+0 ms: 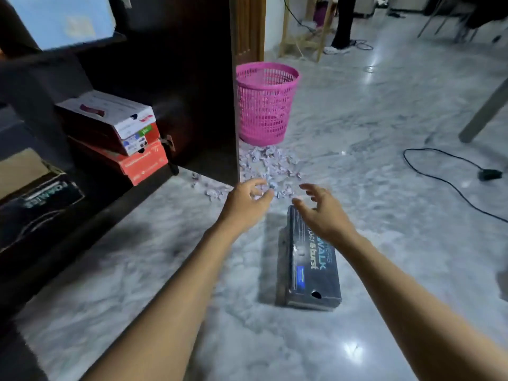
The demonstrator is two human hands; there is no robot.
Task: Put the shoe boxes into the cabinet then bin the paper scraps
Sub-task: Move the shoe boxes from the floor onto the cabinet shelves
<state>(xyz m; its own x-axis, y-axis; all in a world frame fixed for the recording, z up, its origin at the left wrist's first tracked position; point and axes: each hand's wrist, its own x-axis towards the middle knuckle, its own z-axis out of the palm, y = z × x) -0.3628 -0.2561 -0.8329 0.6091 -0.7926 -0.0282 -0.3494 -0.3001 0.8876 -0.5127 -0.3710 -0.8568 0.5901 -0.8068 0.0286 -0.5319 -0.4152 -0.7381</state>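
A dark shoe box (310, 273) lies on the marble floor in front of me. My right hand (321, 213) hovers open over its far end, fingers spread. My left hand (248, 200) reaches beside it, open, fingers curled near the paper scraps (268, 166) piled on the floor. Behind the scraps stands a pink mesh bin (265, 103). Inside the dark cabinet (192, 92) at left, a white box (110, 116) is stacked on a red box (137, 163), and a black box (35, 199) sits nearer me.
A black cable (439, 174) with a plug runs across the floor at right. A table leg (483, 114) stands at far right. A person's legs (342, 26) and a wooden frame are at the back.
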